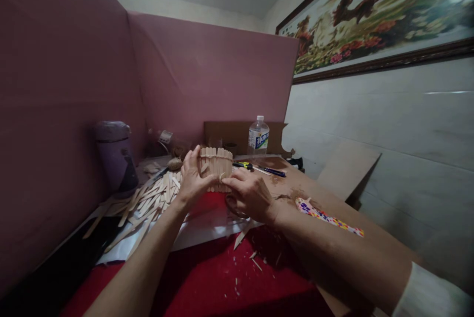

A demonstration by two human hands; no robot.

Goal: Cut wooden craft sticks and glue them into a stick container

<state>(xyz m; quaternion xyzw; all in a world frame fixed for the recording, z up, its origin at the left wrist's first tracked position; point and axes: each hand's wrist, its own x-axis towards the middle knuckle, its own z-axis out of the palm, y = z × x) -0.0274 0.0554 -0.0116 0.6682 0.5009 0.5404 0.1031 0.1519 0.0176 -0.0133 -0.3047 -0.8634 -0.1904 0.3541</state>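
Observation:
A panel of wooden craft sticks point(217, 163) stands upright in front of me, its sticks side by side with a strand of twine across the upper part. Whether it is flat or rounded I cannot tell. My left hand point(192, 176) grips its left side, thumb across the front and fingers at the edge. At the lower right of the panel, my right hand point(250, 191) has its fingers pinched together against the front. A small pale curved piece point(222, 176) shows at those fingertips; what they hold is mostly hidden. A brownish ring-shaped item point(237, 206) lies under my right hand.
Loose craft sticks point(159, 198) are heaped at left beside a purple tumbler point(116, 156). Behind stand a plastic bottle point(258, 137) and cardboard. A yellow-black cutter point(242, 165), a dark pen point(274, 172) and a floral strip point(329, 218) lie right. Wood scraps litter the red cloth point(207, 282).

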